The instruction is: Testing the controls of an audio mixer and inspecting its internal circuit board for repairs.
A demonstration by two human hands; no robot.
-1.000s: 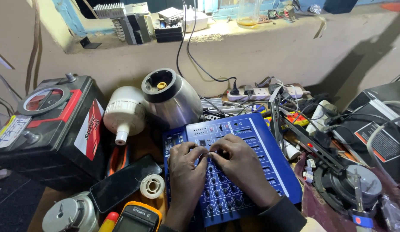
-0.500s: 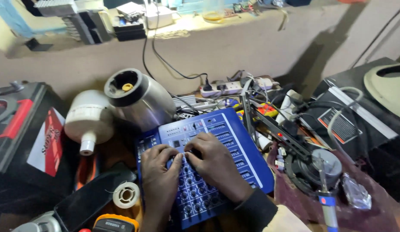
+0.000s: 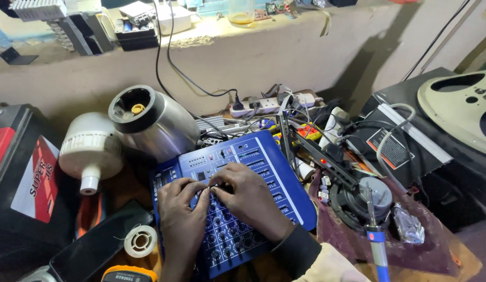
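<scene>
At the middle of a cluttered workbench, a blue rectangular audio mixer panel point(image 3: 238, 198) with rows of small knobs lies flat, tilted so its long side runs from upper left to lower right. Both hands rest on its upper half. The left hand point(image 3: 181, 216) lies palm down with fingers curled, the fingertips bunched at a knob near the panel's centre. The right hand point(image 3: 248, 196) meets it from the other side, thumb and forefinger drawn together at the same spot, so the two hands touch at the fingertips. What exactly they pinch is hidden under the fingers; it looks like one small knob, but I cannot tell for sure.

Just beyond the mixer stands a shiny steel cylindrical housing point(image 3: 154, 122) with a black rim, lying tilted toward the camera, and beside it a white plastic lamp bulb body point(image 3: 90, 149) on its side. A black box-shaped battery with a red and white label point(image 3: 29, 177) sits at the far left. Near the left hand lie a small white solder spool point(image 3: 140, 241) and a dark flat phone point(image 3: 99, 245). A white power strip point(image 3: 269, 104) sits by the wall. To the right, a blue-handled soldering iron point(image 3: 376, 237) lies over a round black speaker magnet point(image 3: 360, 201).
</scene>
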